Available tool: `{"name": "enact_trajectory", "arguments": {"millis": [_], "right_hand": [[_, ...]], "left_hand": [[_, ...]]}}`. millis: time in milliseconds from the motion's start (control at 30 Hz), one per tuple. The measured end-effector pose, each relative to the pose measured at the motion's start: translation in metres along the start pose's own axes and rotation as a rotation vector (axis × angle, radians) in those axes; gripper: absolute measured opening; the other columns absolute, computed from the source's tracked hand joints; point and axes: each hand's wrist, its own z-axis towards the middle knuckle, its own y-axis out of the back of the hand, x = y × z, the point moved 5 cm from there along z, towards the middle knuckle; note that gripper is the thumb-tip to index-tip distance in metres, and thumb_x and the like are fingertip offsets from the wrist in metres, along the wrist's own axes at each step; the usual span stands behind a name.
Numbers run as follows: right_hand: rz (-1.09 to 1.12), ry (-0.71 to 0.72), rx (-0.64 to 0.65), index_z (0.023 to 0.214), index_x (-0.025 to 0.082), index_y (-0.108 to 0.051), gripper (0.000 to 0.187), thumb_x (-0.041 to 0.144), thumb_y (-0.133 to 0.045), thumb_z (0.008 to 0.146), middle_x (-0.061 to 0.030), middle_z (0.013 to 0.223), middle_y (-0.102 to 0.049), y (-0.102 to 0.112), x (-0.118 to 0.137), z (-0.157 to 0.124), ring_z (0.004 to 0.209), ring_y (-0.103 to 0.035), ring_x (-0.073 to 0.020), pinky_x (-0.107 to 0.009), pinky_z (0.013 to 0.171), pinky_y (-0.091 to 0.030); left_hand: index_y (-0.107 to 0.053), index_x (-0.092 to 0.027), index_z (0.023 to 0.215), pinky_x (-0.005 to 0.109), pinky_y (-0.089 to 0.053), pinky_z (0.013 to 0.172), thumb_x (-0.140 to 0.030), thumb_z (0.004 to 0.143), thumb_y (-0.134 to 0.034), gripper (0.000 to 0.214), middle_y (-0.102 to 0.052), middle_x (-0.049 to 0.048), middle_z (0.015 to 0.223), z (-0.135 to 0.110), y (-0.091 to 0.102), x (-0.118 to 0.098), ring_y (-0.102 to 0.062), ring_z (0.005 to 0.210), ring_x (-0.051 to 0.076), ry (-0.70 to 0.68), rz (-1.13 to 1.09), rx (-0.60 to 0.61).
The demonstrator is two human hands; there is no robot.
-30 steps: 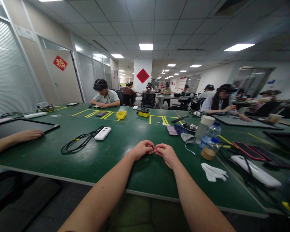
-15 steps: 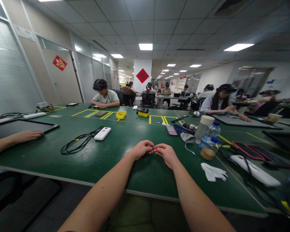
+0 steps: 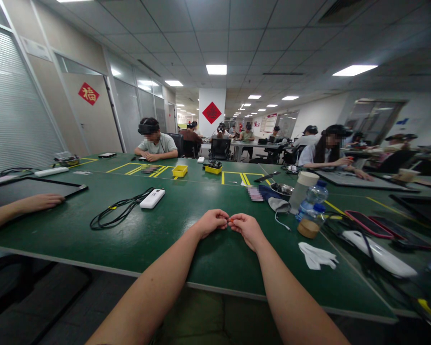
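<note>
Over the green table [image 3: 158,249], my left hand [image 3: 211,224] and my right hand [image 3: 247,230] meet fingertip to fingertip in front of me. Both are closed in a pinch. A small orange-red piece [image 3: 231,220] shows at the fingertips of my right hand; its kind is too small to make out. Whatever my left fingers pinch is mostly hidden, with only a tiny dark bit visible between the hands. Left of my hands lies a white power bank [image 3: 153,198] with a coiled black cable [image 3: 117,211].
To the right are a white glove [image 3: 318,255], bottles with blue caps [image 3: 311,223], a pale cup [image 3: 302,191], a metal bowl [image 3: 282,190] and phones [image 3: 369,224]. Yellow trays [image 3: 180,171] stand farther back. Another person's hand [image 3: 48,200] rests on a dark board at left.
My hands stay almost in place, still pinched together. Only slight finger movement shows, and less of the dark bit between them is visible.
</note>
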Motion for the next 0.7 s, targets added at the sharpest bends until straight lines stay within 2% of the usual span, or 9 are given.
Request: {"name": "enact_trajectory", "arguments": {"millis": [200, 700], "right_hand": [[0.005, -0.019, -0.017, 0.075, 0.014, -0.065, 0.011, 0.013, -0.065, 0.064, -0.0059, 0.073, -0.069, 0.0016, -0.0026, 0.0019, 0.070, -0.066, -0.0151, -0.025, 0.066, -0.054], [-0.022, -0.002, -0.016, 0.077, 0.013, -0.066, 0.013, 0.015, -0.067, 0.064, -0.0056, 0.072, -0.068, 0.0009, -0.0016, 0.0013, 0.067, -0.065, -0.0137, -0.022, 0.060, -0.051]], "left_hand": [[-0.065, -0.012, 0.093, 0.024, -0.051, 0.067, -0.007, 0.072, -0.057, 0.023, -0.069, 0.0065, 0.083, 0.0021, 0.0000, 0.0036, -0.063, 0.063, 0.010, 0.048, -0.074, 0.011], [-0.061, -0.012, 0.090, 0.021, -0.050, 0.059, -0.008, 0.071, -0.057, 0.020, -0.067, 0.0043, 0.074, 0.0002, -0.0017, 0.0000, -0.062, 0.059, 0.009, 0.027, -0.013, 0.003]]}}
